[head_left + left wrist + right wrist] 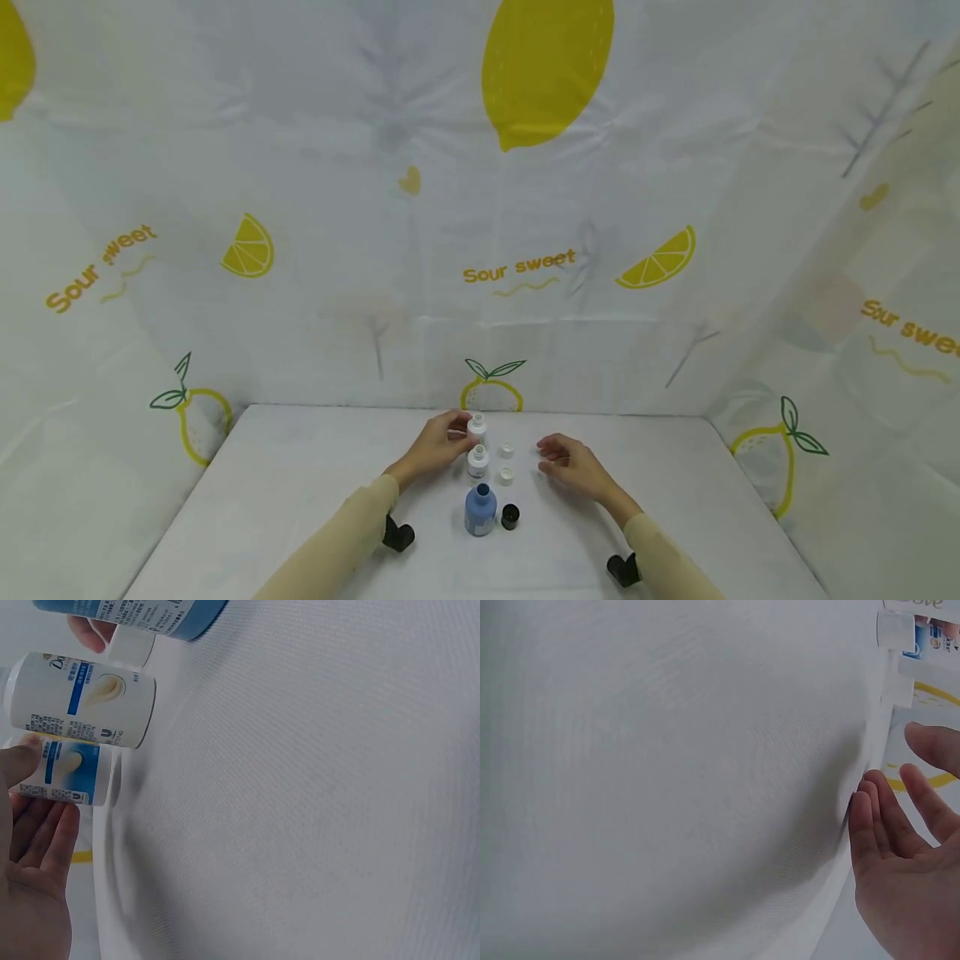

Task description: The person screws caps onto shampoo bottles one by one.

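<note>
My left hand (437, 443) holds the farthest white bottle (477, 428) around its side. In the left wrist view the thumb lies across this bottle's label (71, 771), with the fingers behind it. A second white bottle (477, 463), uncapped, stands just nearer. Closest to me is an open blue bottle (480, 512). My right hand (576, 468) is right of the bottles, fingers loosely bent and holding nothing; in the right wrist view its fingertips (861, 806) are low at the tabletop.
To the right of the bottles lie two white caps, the far cap (507, 450) and the near cap (506, 477), plus a black cap (510, 517) by the blue bottle. A white cloth (337, 467) covers the table. Behind hangs a lemon-printed curtain (337, 250).
</note>
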Motion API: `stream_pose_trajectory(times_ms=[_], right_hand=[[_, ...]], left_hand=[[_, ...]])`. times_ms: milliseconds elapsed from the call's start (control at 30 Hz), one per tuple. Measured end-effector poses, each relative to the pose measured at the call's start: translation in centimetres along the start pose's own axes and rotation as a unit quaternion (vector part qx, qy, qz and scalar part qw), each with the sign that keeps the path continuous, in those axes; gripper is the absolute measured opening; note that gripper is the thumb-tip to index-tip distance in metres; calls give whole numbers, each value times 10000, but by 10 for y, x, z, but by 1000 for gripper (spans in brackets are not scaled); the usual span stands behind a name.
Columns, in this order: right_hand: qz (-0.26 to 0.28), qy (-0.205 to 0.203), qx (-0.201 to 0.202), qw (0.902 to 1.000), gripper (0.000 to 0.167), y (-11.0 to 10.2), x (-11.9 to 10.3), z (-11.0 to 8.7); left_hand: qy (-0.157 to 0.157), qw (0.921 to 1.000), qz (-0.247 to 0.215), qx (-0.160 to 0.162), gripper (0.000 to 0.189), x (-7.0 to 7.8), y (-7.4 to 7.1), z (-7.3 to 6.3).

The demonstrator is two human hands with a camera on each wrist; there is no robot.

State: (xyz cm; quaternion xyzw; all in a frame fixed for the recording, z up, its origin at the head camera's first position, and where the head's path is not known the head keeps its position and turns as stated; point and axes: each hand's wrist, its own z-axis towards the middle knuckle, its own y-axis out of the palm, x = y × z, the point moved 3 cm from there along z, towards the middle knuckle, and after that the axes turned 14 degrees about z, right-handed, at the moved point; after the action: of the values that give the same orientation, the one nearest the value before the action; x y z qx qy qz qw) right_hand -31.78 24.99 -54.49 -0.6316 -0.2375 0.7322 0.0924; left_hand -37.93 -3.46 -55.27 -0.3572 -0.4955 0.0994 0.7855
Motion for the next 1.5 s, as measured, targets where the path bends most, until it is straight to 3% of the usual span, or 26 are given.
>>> stream_pose_trajectory(times_ms=[700,933,1300,1500], right_hand=[[-109,-161,72,9998,26,21,-6,25],[-2,-14,15,10000,27,26,-5,34],[-15,312,22,9995,27,37,-2,43],[56,195,44,9998,26,38,-6,44]], left_hand=[[122,9995,295,37,39,0,-19,-4],[106,9992,371,133,37,3,-25,-6],[-7,9989,422,181,37,-3,-26,-12],[-36,9992,363,183,37,-2,-25,-11]])
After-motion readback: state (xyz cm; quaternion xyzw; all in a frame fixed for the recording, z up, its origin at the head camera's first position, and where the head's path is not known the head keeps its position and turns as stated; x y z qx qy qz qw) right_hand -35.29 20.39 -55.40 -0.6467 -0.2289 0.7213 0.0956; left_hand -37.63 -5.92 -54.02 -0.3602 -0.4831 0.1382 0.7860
